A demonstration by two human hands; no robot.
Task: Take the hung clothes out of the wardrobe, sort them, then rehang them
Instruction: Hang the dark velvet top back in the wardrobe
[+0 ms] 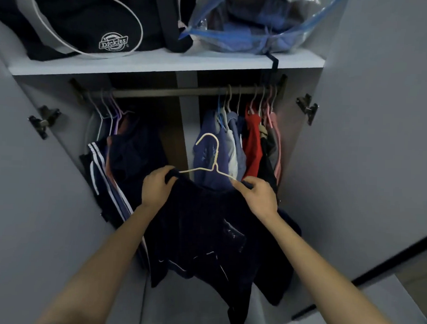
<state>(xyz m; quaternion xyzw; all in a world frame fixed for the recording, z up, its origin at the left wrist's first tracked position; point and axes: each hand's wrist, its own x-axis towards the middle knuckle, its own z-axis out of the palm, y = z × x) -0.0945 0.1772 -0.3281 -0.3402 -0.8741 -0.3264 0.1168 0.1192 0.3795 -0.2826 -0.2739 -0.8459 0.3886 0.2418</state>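
The dark shirt (205, 234) hangs in the lower middle of the frame, on a pale wire hanger (217, 159). The hanger's long axis runs left to right, along the rail (166, 93) in the upper middle. Its hook stands up between the hands. The left grip (157, 186) and right grip (258, 195) are each clamped on one shoulder of the shirt, about equally far from the rail. The bare part of the rail is straight above the hook. I think rehanging needs a lift and a quarter turn.

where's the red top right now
In the head view, the red top hangs near the right end of the rail, between a blue shirt and dark clothes, just above the right hand gripping a navy shirt.
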